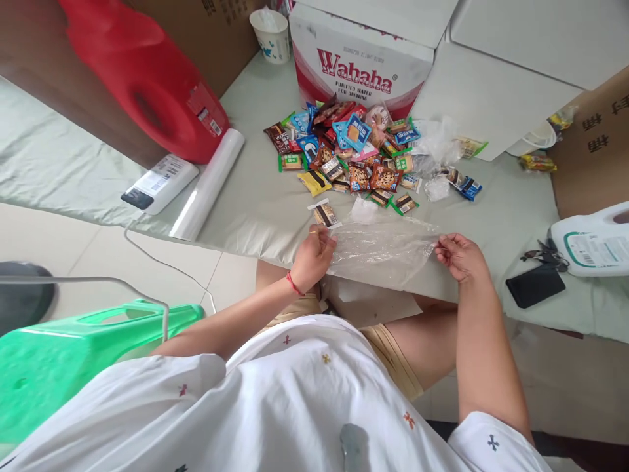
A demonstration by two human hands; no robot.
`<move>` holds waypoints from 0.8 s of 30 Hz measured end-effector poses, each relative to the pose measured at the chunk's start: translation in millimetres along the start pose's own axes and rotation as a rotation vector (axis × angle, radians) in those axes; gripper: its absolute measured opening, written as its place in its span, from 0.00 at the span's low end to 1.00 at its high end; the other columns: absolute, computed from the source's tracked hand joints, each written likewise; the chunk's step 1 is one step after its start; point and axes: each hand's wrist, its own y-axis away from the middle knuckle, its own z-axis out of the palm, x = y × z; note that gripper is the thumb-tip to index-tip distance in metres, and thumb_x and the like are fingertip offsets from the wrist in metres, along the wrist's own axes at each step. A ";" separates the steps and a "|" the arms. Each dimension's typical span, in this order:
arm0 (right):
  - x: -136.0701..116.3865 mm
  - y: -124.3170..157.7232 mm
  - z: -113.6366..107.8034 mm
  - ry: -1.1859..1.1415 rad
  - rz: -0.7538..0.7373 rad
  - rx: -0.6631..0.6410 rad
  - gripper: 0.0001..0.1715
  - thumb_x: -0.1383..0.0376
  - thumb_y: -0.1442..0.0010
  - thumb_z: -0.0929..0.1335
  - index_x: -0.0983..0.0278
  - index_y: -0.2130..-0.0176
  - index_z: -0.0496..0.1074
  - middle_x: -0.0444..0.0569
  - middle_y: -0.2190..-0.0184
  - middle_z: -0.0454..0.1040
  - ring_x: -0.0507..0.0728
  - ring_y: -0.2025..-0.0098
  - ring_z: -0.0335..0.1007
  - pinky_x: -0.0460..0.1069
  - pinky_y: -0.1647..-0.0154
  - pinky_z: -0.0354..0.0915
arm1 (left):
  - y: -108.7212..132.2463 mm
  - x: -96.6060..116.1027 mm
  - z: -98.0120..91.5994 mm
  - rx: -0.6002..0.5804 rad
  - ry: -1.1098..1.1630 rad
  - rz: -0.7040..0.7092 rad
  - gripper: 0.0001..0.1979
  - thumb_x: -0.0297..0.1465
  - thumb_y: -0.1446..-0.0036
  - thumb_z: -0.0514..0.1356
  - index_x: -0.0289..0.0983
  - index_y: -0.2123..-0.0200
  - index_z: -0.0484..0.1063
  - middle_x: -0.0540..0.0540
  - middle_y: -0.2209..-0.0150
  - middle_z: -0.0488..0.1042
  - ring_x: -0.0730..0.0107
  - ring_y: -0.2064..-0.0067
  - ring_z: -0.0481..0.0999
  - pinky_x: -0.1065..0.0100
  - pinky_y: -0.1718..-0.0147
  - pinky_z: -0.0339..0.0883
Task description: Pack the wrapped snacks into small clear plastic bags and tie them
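Note:
A clear plastic bag [381, 252] is stretched flat between my two hands at the near edge of the covered surface. My left hand [314, 255], with a red string bracelet on the wrist, pinches the bag's left end. At the right end, the fingers of my right hand [457, 255] are closed on the film. Just beyond my left hand lies a wrapped biscuit [324, 213]. A heap of small wrapped snacks [358, 147] spreads behind the bag, and crumpled clear plastic [437, 189] lies to its right.
Behind the snacks stands a Wahaha water carton [361, 65], with a paper cup [272, 39] beside it. A red jug [147, 85], a white device [161, 183] and a plastic film roll [209, 183] are leftward. Rightward are a black phone [535, 286], keys [545, 255] and a white bottle [597, 242].

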 end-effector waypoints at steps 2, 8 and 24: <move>0.2 1.8 -5.4 0.060 -0.003 -0.049 0.25 0.56 0.58 0.84 0.62 0.69 0.72 0.45 0.74 0.78 0.49 0.77 0.71 0.42 0.81 0.70 | 8.1 9.3 -11.1 0.205 -0.237 0.280 0.17 0.41 0.38 0.63 0.38 0.51 0.68 0.38 0.53 0.75 0.56 0.52 0.76 0.55 0.52 0.71; -5.4 6.9 -4.5 0.089 -0.103 -0.137 0.32 0.47 0.60 0.84 0.61 0.66 0.72 0.47 0.69 0.80 0.52 0.70 0.76 0.45 0.72 0.75 | -0.4 41.4 7.9 -0.304 -0.456 0.790 0.14 0.32 0.30 0.52 0.39 0.50 0.76 0.38 0.50 0.79 0.56 0.41 0.74 0.54 0.39 0.64; 48.3 74.7 7.8 0.054 -0.010 -0.013 0.35 0.41 0.57 0.80 0.62 0.59 0.77 0.50 0.66 0.81 0.49 0.77 0.67 0.43 0.84 0.61 | -5.3 4.9 40.6 -0.399 -0.748 0.507 0.28 0.42 0.25 0.43 0.39 0.30 0.64 0.38 0.27 0.60 0.50 0.26 0.59 0.42 0.31 0.53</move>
